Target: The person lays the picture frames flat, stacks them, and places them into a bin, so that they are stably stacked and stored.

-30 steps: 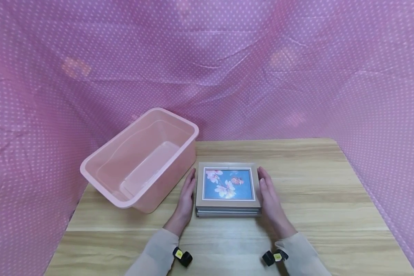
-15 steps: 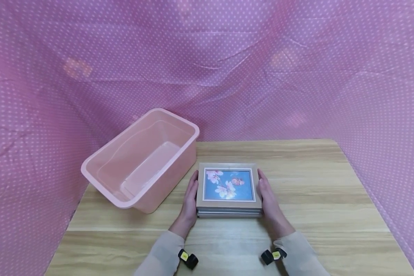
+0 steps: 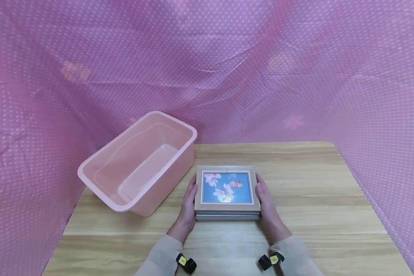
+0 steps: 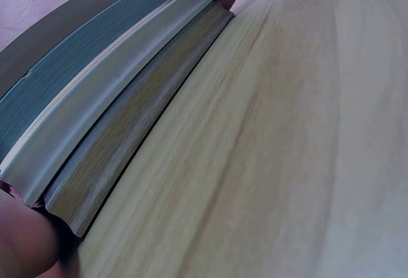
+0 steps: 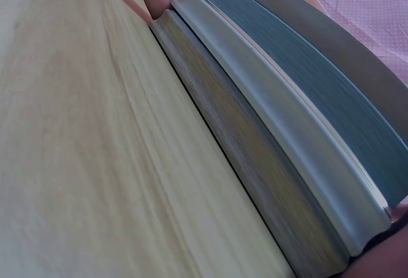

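A stack of several picture frames (image 3: 227,207) lies flat on the wooden table, the topmost beige-edged around a blue picture of pink blossoms. Both wrist views show its near side: a brown wood-grain frame (image 4: 137,112) at the bottom, a glossy silvery-white frame (image 5: 280,118) over it, then a blue-grey frame (image 5: 319,77). My left hand (image 3: 187,209) presses along the stack's left side with fingers extended. Against the right side my right hand (image 3: 269,207) lies the same way. The far parts of the fingers are partly hidden by the stack.
A pink plastic tub (image 3: 170,168) stands to the left of the stack, with nothing inside it. The wood-grain table (image 3: 317,191) extends to the right. A pink polka-dot cloth (image 3: 207,69) hangs behind and at both sides.
My left hand has moved right from beside the stack until it meets its side. The right hand has drawn in slightly. The whole head view has shifted a little; the tub stays put.
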The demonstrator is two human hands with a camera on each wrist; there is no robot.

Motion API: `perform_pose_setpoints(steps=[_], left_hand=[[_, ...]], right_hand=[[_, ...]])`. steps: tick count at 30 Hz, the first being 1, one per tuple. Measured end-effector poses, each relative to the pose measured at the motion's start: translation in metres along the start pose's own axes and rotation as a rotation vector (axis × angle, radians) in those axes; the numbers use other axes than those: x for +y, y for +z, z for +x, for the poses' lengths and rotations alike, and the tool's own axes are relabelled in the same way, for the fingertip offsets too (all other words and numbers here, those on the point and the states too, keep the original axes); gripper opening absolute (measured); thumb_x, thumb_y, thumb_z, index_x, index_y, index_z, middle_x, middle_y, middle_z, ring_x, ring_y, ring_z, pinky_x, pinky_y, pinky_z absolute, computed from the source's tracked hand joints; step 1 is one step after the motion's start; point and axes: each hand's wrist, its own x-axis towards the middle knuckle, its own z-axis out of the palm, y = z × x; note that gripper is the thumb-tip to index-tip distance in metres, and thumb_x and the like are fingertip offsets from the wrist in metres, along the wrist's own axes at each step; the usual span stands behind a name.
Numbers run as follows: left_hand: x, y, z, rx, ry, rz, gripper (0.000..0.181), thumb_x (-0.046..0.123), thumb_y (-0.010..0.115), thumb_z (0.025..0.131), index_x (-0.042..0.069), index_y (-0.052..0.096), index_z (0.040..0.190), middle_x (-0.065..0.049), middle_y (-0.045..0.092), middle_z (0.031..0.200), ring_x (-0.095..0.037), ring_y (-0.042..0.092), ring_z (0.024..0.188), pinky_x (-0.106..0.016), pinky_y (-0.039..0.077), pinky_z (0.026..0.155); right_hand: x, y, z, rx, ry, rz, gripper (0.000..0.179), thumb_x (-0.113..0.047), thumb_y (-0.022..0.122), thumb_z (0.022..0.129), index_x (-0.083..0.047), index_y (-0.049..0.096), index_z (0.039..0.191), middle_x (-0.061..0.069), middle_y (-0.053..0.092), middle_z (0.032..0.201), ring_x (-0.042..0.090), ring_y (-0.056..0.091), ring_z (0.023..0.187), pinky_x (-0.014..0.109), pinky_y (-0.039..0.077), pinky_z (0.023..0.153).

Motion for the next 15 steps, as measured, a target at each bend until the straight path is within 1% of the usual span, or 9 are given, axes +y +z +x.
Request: perform_pose_setpoints(steps=[3, 6, 11, 15], left_hand=[[-0.0009, -0.0004, -0.0014, -0.001, -0.006, -0.002, 0.066, 0.039, 0.031, 0.115, 0.014, 0.015, 0.174, -0.008, 0.012, 0.184, -0.032, 0.000, 0.171, -0.063, -0.003, 0.137], [-0.0012, 0.0010, -0.0022, 0.001, 0.009, -0.020, 0.066, 0.037, 0.031, 0.115, 0.013, 0.016, 0.174, -0.009, 0.013, 0.183, -0.033, 0.001, 0.170, -0.063, -0.003, 0.137], [-0.0014, 0.0025, -0.0026, 0.016, 0.030, -0.028, 0.064, 0.033, 0.033, 0.115, 0.011, 0.018, 0.174, -0.010, 0.015, 0.183, -0.033, 0.002, 0.170, -0.062, -0.002, 0.137], [-0.0011, 0.0021, -0.0038, 0.030, 0.032, -0.033, 0.064, 0.033, 0.034, 0.114, 0.012, 0.021, 0.173, -0.009, 0.017, 0.183, -0.033, 0.004, 0.170, -0.063, -0.001, 0.137]], right_hand=[[0.0022, 0.0011, 0.0001, 0.006, -0.012, 0.009, 0.070, -0.059, 0.028, 0.114, -0.029, 0.012, 0.175, -0.005, 0.010, 0.184, 0.025, -0.001, 0.171, 0.062, -0.004, 0.138], [0.0039, 0.0014, 0.0009, 0.015, -0.028, 0.020, 0.068, -0.054, 0.028, 0.115, -0.027, 0.012, 0.175, -0.003, 0.010, 0.184, 0.026, -0.001, 0.171, 0.061, -0.005, 0.138], [0.0042, 0.0034, 0.0007, 0.033, -0.013, 0.050, 0.065, -0.048, 0.029, 0.115, -0.029, 0.013, 0.175, -0.006, 0.010, 0.184, 0.024, -0.002, 0.171, 0.059, -0.005, 0.138], [0.0033, 0.0065, -0.0005, 0.037, -0.014, 0.085, 0.063, -0.042, 0.030, 0.116, -0.028, 0.014, 0.175, -0.007, 0.012, 0.184, 0.022, -0.001, 0.171, 0.057, -0.003, 0.139]])
